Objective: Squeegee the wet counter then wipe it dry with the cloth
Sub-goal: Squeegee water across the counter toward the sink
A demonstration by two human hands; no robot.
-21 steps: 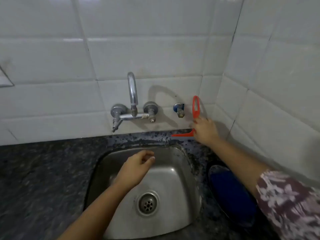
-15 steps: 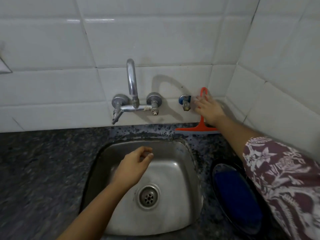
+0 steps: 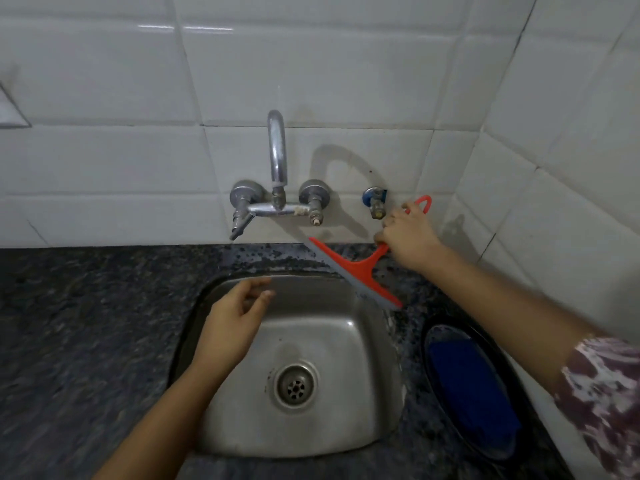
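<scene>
- Since half a second ago the squeegee (image 3: 360, 271) is swinging off the tiled wall (image 3: 311, 81): its blade, then lying flat along the back strip, is now slanting from the wall towards the right rear corner of the sink (image 3: 363, 358)
- What is turning it?
- The right hand (image 3: 410, 239) is gripping the handle, fingers curled round it, just beside the small valve (image 3: 375, 202). I judge it is tilting the tool to bring the rubber edge onto the wet tabletop (image 3: 270, 258) behind the sink; whether the blade is touching the stone, I cannot tell
- And the left hand (image 3: 232, 323)?
- It is hovering over the basin, fingers loosely curled and holding nothing, probably keeping out of the blade's path
- Where is the cloth waiting?
- A blue cloth (image 3: 474, 386) is lying in a dark oval dish (image 3: 450, 323) right of the sink, under the right forearm, so it is sitting within reach for the drying. Squeegeeing is only beginning, and the water is likely going into the sink first
</scene>
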